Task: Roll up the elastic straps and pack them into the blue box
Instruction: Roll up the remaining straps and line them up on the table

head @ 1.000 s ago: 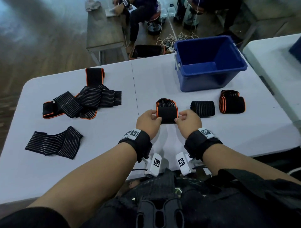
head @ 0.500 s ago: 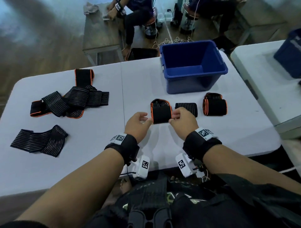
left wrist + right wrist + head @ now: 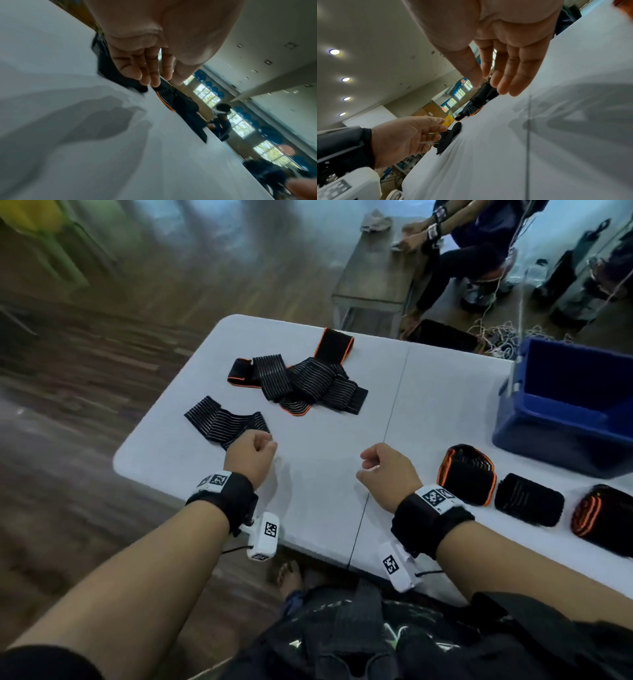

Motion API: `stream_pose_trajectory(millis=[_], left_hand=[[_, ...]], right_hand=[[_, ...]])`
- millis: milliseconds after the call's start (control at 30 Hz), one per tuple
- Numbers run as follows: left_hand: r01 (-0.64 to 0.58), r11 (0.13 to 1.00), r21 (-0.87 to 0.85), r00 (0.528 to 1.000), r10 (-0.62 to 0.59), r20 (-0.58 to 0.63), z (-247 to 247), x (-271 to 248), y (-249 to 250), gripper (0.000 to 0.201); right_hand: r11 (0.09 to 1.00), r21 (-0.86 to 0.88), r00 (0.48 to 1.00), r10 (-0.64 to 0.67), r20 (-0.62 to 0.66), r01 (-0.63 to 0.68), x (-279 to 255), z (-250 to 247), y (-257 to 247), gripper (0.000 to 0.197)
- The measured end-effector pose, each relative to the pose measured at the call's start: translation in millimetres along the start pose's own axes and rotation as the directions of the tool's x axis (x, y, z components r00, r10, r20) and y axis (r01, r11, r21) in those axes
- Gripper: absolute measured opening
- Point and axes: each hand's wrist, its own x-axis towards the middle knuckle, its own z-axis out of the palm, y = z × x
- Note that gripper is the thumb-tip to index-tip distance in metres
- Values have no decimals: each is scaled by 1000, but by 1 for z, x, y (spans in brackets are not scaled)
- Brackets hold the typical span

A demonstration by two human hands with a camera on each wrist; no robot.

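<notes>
Three rolled straps lie in a row near the table's front right: an orange-edged roll (image 3: 467, 474), a black roll (image 3: 529, 499) and another orange-edged roll (image 3: 606, 515). The blue box (image 3: 579, 419) stands behind them. My left hand (image 3: 267, 443) hovers empty with relaxed fingers (image 3: 152, 75) right at the near end of a flat striped strap (image 3: 226, 421). My right hand (image 3: 364, 463) hangs over bare table, fingers (image 3: 505, 75) loose, holding nothing. A pile of unrolled straps (image 3: 301, 381) lies farther back.
The white table (image 3: 329, 508) has a seam down its middle and its left edge is close to my left hand. Beyond it are a wooden bench (image 3: 370, 278), a seated person (image 3: 479, 244) and cables on the floor.
Both hands have let go of the orange-edged roll, which now lies beside the other two rolls. The hands have moved left toward the flat straps, and my view has swung left.
</notes>
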Motion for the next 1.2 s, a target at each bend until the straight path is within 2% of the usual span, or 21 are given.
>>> stream_pose_trajectory(millis=[133, 267, 367, 533, 733, 933, 1067, 1200], left_hand=[[85, 992, 92, 992, -76, -97, -37, 22, -35, 26], [151, 971, 188, 988, -146, -41, -48, 33, -63, 31], [155, 956, 250, 987, -162, 6, -44, 39, -70, 37], [70, 933, 353, 993, -97, 60, -43, 49, -67, 37], [19, 948, 318, 994, -51, 93, -49, 63, -71, 27], [-39, 972, 230, 979, -9, 203, -53, 79, -73, 18], [-42, 989, 143, 965, 3, 263, -53, 83, -71, 25], [-156, 970, 184, 942, 91, 322, -54, 85, -70, 40]], right_hand=[[998, -43, 998, -39, 45, 41, 15, 23, -27, 26], [995, -79, 997, -50, 61, 55, 29, 42, -47, 25], [993, -112, 996, -39, 74, 48, 41, 53, -57, 24], [984, -170, 995, -29, 92, 44, 60, 66, -73, 23], [978, -204, 996, -15, 84, 32, 87, 78, -89, 22], [969, -243, 999, 46, 16, -41, 118, 78, -92, 21], [957, -283, 997, 41, -65, -58, 146, 68, -98, 21], [942, -323, 984, 32, -177, -89, 181, 58, -105, 38]])
